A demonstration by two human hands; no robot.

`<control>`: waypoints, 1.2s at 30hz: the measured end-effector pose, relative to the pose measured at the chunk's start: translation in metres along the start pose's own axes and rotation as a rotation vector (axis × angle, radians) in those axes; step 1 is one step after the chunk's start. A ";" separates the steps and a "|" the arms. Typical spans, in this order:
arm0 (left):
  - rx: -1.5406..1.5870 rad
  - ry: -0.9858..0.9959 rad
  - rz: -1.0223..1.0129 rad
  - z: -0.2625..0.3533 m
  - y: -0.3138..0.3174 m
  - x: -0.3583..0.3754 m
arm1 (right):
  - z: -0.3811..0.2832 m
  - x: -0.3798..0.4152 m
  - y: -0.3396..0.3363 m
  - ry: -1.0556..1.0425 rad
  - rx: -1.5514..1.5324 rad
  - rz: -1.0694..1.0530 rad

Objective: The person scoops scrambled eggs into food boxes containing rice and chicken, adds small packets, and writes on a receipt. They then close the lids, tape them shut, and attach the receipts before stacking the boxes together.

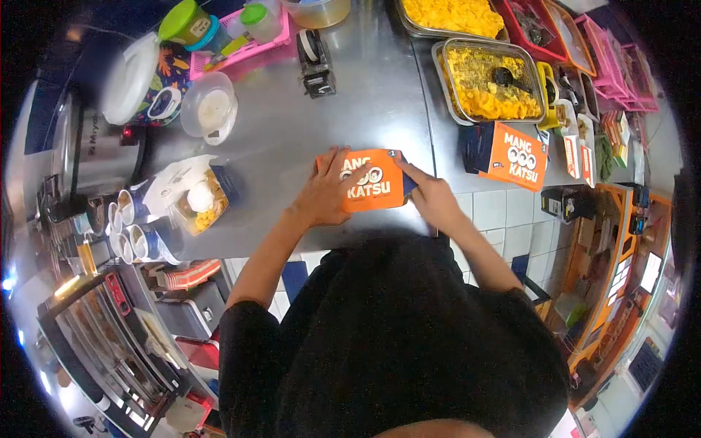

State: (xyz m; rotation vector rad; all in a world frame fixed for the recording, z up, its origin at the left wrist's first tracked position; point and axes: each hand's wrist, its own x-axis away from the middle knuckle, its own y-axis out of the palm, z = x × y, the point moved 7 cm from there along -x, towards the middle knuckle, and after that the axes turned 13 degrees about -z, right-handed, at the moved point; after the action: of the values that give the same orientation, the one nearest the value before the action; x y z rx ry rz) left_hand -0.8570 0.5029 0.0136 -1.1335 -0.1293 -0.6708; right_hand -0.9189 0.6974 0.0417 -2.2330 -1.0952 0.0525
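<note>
An orange food box (380,191) printed "MANG KATSU", with dark blue sides, sits closed on the steel counter in front of me. My left hand (325,188) wraps over its left end, fingers across the lid and thumb along the near edge. At the box's right end, my right hand (432,197) presses its fingers against the dark blue side flap. Part of that flap is hidden behind the fingers. To the left lies an open food box (223,191) holding a white rounded mound and yellow pieces.
Another orange box (517,157) stands at the right, below trays of yellow food (485,102). A black tape dispenser (315,66) is at the back. Paper cups (135,241), a rice cooker (109,146) and a clear tub (209,109) stand left. The counter's front edge (277,244) is near me.
</note>
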 end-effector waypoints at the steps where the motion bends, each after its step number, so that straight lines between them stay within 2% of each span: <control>1: -0.019 -0.014 -0.005 0.001 -0.001 0.000 | 0.014 0.006 0.013 0.266 -0.234 -0.116; 2: -0.038 -0.027 -0.014 0.002 0.000 -0.001 | 0.013 0.007 0.021 0.275 -0.237 -0.121; 4: -0.023 -0.021 -0.007 0.001 0.002 -0.002 | 0.014 0.009 0.023 0.173 -0.425 0.105; 6: -0.023 -0.019 -0.001 0.002 0.001 0.000 | 0.020 0.009 0.030 0.187 -0.527 0.119; 9: -0.083 -0.055 -0.037 0.002 0.001 -0.002 | 0.035 0.011 0.029 0.195 -0.520 0.090; 11: -0.085 -0.018 0.028 0.004 0.000 -0.001 | 0.044 0.011 0.041 0.051 -0.754 -0.066; 15: -0.050 0.015 0.037 0.005 0.001 0.000 | 0.051 0.012 0.049 0.010 -0.946 -0.210; 17: -0.081 -0.010 0.003 0.003 0.003 -0.002 | 0.052 0.006 0.046 -0.006 -0.850 -0.050; 18: -0.084 -0.010 0.003 0.005 0.002 -0.002 | 0.048 0.004 0.048 -0.009 -0.851 -0.049; 20: -0.117 -0.032 0.017 0.007 0.000 -0.001 | 0.055 0.005 0.056 0.395 -0.409 -0.056; 21: -0.118 -0.033 0.015 0.007 0.001 -0.002 | 0.029 0.002 0.043 0.472 -0.234 -0.116; 22: -0.118 -0.035 0.022 0.006 0.004 -0.002 | 0.031 0.003 0.046 0.473 -0.238 -0.119; 24: -0.118 -0.040 0.028 0.003 0.004 0.000 | 0.041 -0.001 0.060 0.383 -0.476 -0.069; 25: -0.102 -0.024 0.043 0.003 0.001 0.000 | 0.059 -0.002 0.066 0.378 -0.474 -0.073; 27: -0.073 -0.016 0.055 0.003 -0.002 0.003 | 0.071 0.001 0.071 -0.059 -1.215 -0.097; 28: -0.078 -0.023 0.020 0.003 -0.003 0.001 | 0.080 0.008 0.071 -0.052 -1.215 -0.104; 30: -0.080 -0.021 -0.025 0.003 0.003 0.001 | 0.073 0.022 0.064 0.049 -0.868 -0.195; 31: -0.054 0.000 -0.006 0.002 0.002 0.002 | 0.068 0.025 0.061 0.145 -0.834 -0.188; 35: -0.038 0.016 0.016 0.004 -0.001 -0.001 | 0.075 0.025 0.077 0.187 -1.028 -0.115; 36: -0.051 0.032 0.003 0.010 -0.003 -0.001 | 0.076 0.025 0.078 0.114 -1.085 -0.076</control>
State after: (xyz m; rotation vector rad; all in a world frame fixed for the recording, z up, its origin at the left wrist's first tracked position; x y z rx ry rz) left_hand -0.8578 0.5109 0.0200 -1.1712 -0.0832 -0.6923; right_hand -0.8714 0.7213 -0.0569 -3.0364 -1.3136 -0.8840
